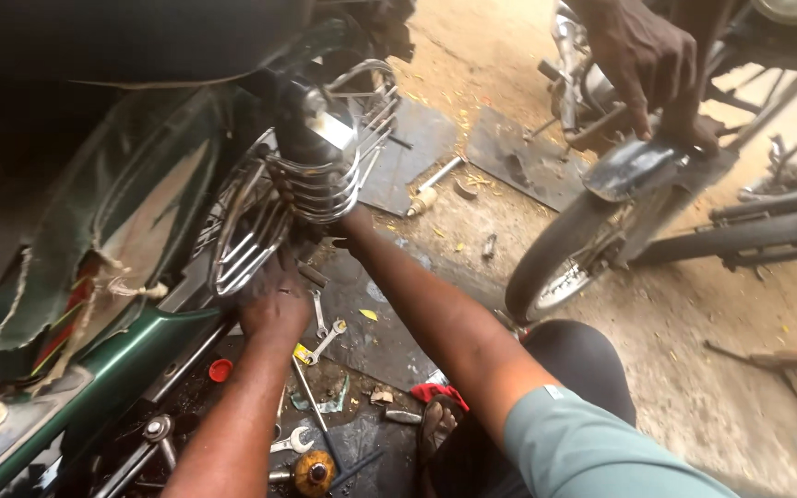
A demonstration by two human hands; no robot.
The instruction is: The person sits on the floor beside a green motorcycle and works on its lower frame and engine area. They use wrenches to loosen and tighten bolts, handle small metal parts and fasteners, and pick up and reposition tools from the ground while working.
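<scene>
The chrome rear rack (311, 180) of a green motorcycle (94, 369) stands at upper left, above the ground. The left hand (274, 309) presses against its lower bars, fingers curled under them. The right hand (348, 231) reaches behind the rack, its grip hidden. Spanners (325, 337) lie just beside the left wrist. Another person's hand (648, 65) rests on a second motorcycle's mudguard (629, 166).

A motorcycle (94, 304) fills the left, its chrome guard (311, 175) above the left hand (274, 309), with the right hand (350, 229) just right of the guard. Spanners (325, 332) lie on the floor between the two forearms. Far right stands a second wheel (555, 267), another person's hand (648, 65) above it
</scene>
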